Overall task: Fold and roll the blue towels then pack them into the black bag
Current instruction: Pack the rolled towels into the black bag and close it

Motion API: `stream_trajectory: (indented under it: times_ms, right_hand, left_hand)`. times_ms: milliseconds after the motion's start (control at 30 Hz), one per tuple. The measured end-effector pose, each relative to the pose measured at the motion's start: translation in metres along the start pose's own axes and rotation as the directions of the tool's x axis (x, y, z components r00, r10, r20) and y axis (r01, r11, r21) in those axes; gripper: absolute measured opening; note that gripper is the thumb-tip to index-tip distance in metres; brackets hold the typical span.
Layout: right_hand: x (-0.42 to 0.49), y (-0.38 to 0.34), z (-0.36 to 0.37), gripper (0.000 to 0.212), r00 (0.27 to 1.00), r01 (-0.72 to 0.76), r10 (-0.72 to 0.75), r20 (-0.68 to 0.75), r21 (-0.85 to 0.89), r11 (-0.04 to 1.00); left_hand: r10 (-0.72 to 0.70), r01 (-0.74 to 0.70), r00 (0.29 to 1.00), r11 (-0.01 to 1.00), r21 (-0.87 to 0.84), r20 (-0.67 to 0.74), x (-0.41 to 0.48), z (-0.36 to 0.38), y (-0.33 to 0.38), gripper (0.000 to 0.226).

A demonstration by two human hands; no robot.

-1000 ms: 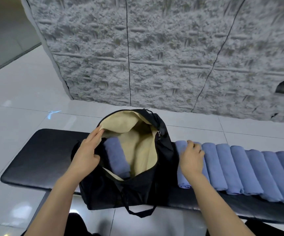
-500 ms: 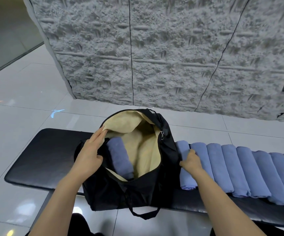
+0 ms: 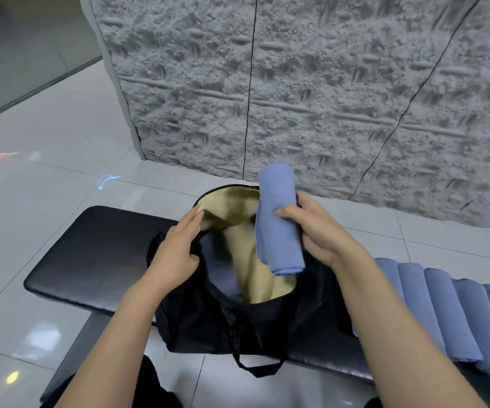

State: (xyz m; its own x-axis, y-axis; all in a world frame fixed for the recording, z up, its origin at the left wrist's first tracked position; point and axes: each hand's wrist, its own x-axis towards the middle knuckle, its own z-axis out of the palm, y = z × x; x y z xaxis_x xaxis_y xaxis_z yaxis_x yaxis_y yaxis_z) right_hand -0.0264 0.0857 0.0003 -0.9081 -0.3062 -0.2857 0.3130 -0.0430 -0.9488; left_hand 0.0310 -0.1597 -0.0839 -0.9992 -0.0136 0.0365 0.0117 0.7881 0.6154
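Now that the right hand (image 3: 317,231) has lifted it off the worktop (image 3: 90,251), the rolled blue towel (image 3: 277,225) hangs over the mouth of the black bag (image 3: 238,328). It is nearly upright, its lower end just above the beige lining (image 3: 255,278) and its upper end rising past the bag's far rim. The grip is closed round the roll's middle, fingers on the side facing the bag's opening and thumb behind. A second ago this hand lay on the same roll, which sat hard against the bag's right side at the head of the row.

Inside the bag, against its left wall, one roll (image 3: 220,272) is already packed, slightly blurred. At the bag's left rim the left hand (image 3: 176,254) lies with fairly straight fingers along the edge and presses it back, as it did before. I cannot tell whether the thumb pinches the fabric.

To the right of the bag, the remaining rolls (image 3: 444,307) lie side by side on the worktop and run out of view. So the folding and rolling look finished and the packing has barely begun. I judge this second roll should go down beside the first. Behind the bag stands a rough grey wall (image 3: 326,83).
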Motion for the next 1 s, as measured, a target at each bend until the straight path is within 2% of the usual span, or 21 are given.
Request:
stream_trajectory:
  times_ms: [67,133,200,233,333,433,500,600,767,867,1000]
  right_hand:
    - [0.009,0.027,0.015,0.034,0.984,-0.176,0.179,0.013,-0.145,0.974]
    - [0.016,0.056,0.021,0.032,0.922,-0.372,0.387,-0.004,-0.289,0.882]
    - [0.024,0.076,0.027,0.033,0.866,-0.465,0.499,-0.035,-0.426,0.776]
    - [0.029,0.080,0.033,0.033,0.857,-0.473,0.510,-0.072,-0.500,0.725]
    - [0.053,0.089,0.052,0.042,0.905,-0.402,0.398,-0.149,-0.603,0.689]
    - [0.076,0.105,0.066,0.064,0.942,-0.314,0.299,-0.151,-0.707,0.633]
    - [0.083,0.118,0.067,0.075,0.925,-0.363,0.310,-0.220,-0.749,0.553]
    - [0.080,0.128,0.064,0.074,0.919,-0.384,0.263,-0.294,-0.821,0.422]
    - [0.076,0.138,0.072,0.076,0.962,-0.259,0.172,-0.211,-0.901,0.347]
    - [0.073,0.144,0.075,0.083,0.970,-0.211,0.188,-0.157,-0.924,0.319]
    - [0.070,0.152,0.073,0.080,0.964,-0.223,0.217,-0.155,-0.915,0.337]
  left_hand:
    - [-0.017,0.017,1.000,1.000,-0.002,0.003,0.000,-0.001,0.003,0.093]
    - [-0.028,0.028,1.000,1.000,0.009,0.007,0.001,-0.001,0.007,0.093]
    - [-0.046,0.046,0.999,0.999,0.017,0.027,0.003,-0.002,0.011,0.094]
    - [-0.050,0.049,0.998,0.999,0.022,0.036,0.003,-0.002,0.012,0.094]
    - [-0.032,0.031,0.998,0.999,0.022,0.045,0.004,-0.001,0.011,0.096]
    - [-0.030,0.029,0.998,0.999,0.021,0.055,0.003,-0.002,0.010,0.096]
    - [-0.037,0.036,0.997,0.999,0.018,0.066,0.001,-0.003,0.010,0.097]
    - [-0.034,0.034,0.996,0.999,-0.004,0.086,0.000,-0.003,0.009,0.099]
    - [-0.030,0.030,0.994,1.000,0.001,0.102,0.000,-0.003,0.010,0.097]
    - [-0.032,0.032,0.994,0.999,-0.005,0.106,0.000,-0.002,0.012,0.096]
    - [-0.041,0.042,0.994,0.999,-0.007,0.097,0.002,-0.002,0.015,0.095]
